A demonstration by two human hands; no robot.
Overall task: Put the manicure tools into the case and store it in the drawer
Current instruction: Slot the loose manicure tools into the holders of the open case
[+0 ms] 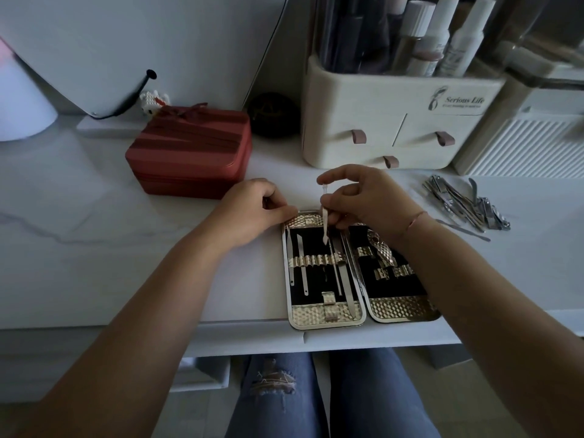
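On the tabletop (pixel 94 248), close to its front edge, the case (pixel 328 314) is lying open, both halves flat with the black lining facing up. The left hand (pixel 252 210) is resting at the case's far left corner, its grip narrow: the fingers are curling in, and the thumb and forefinger are pinching the rim there. The right hand (pixel 369 200) is hovering over the far end of the case, its grip pinching a slim tool (pixel 324 222) between thumb and fingers while the forefinger is arching clear above it. That tool is hanging nearly upright, its lower tip pointing down at the left half, just above the gold band (pixel 316 260) crossing the lining. Several thin tools (pixel 304 273) are sitting tucked under that band. The right wrist is hiding part of the right half. A pile of steel tools (pixel 464 203) is lying on the tabletop to the right, well apart from the case. A red box (pixel 189 153) is sitting behind the left hand, and a cream organizer (pixel 395 121) is standing at the back, holding bottles (pixel 455 36).
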